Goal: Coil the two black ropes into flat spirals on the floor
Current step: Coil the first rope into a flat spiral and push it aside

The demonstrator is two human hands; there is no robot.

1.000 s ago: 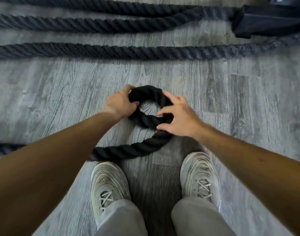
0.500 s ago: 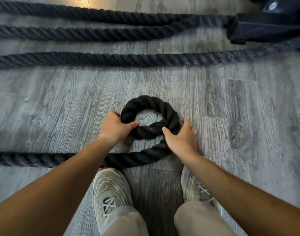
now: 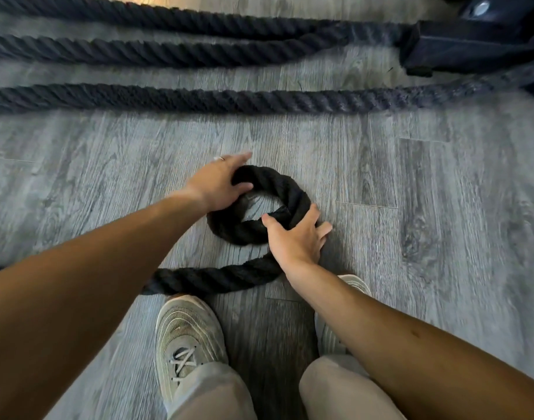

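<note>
A thick black rope forms one small closed loop (image 3: 278, 189) on the grey wood floor in front of my feet. Its tail (image 3: 217, 278) runs from under my right hand leftward, behind my left forearm. My left hand (image 3: 218, 184) grips the loop's upper left side, thumb inside the ring. My right hand (image 3: 296, 237) presses down on the loop's lower right, where the rope end crosses the tail, fingers spread over it. More black rope (image 3: 229, 100) lies stretched straight across the floor farther away.
Two further rope runs (image 3: 168, 53) lie parallel at the top, leading to a dark equipment base (image 3: 472, 47) at the upper right. My two grey sneakers (image 3: 190, 338) stand just below the tail. Bare floor lies right of the loop.
My left hand has moved from the loop's lower left up to its upper left. The loop has turned and opened slightly wider, and my right hand now covers the crossing.
</note>
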